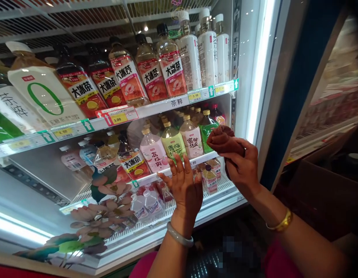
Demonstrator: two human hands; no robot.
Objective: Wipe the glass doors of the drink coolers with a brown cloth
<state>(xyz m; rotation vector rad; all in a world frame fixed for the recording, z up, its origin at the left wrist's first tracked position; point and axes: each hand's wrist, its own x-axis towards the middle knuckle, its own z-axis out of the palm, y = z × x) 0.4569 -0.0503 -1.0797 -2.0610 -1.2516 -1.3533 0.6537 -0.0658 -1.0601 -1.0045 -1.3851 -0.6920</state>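
Observation:
In front of the drinks fridge, my left hand [183,185] is raised with its fingers spread, a pale bangle [179,236] at its wrist. It holds nothing and lies near the glass over the middle shelf. My right hand [245,166] grips a crumpled brown cloth [224,139], bunched up above the fingers; a gold bracelet [280,223] circles that wrist. Behind the hands stand a green-labelled bottle [173,139], a pink-labelled bottle [152,150] and a peach-coloured bottle [192,137]. Whether either hand touches the glass, I cannot tell.
Large tea bottles [127,73] fill the upper shelf, above price tags [118,118]. Smaller bottles [150,201] stand on the bottom rack. A flower decal [100,210] covers the lower left glass. The dark door frame [297,96] rises at right, beside a brown box [321,193].

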